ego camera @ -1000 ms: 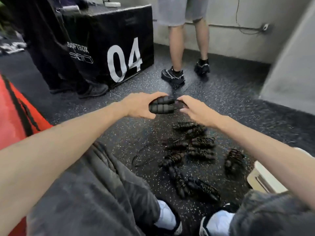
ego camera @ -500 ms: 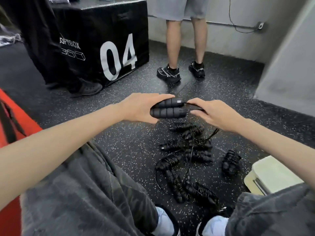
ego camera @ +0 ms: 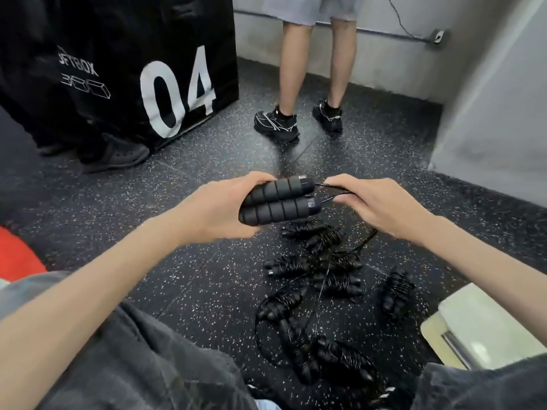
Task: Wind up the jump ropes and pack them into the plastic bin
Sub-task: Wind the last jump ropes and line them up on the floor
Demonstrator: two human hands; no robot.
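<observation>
Speckled black rubber gym flooring is filling the head view, with a black padded box printed "04" standing at the back and another person's legs in black trainers beside it. The left hand is wrapping round two ribbed black foam jump-rope handles, holding them side by side, while the right hand is pinching the thin black cord just where it is leaving the handle caps. To wind well, I judge the left hand should be keeping both handles parallel and firm while the right is laying the cord in tight, even turns along them, with steady tension so no loop is slipping off. Below the hands, several already wound black rope bundles are lying on the floor, and loose cord is trailing down among them. A pale plastic bin's corner is showing at lower right, near the bundles.
</observation>
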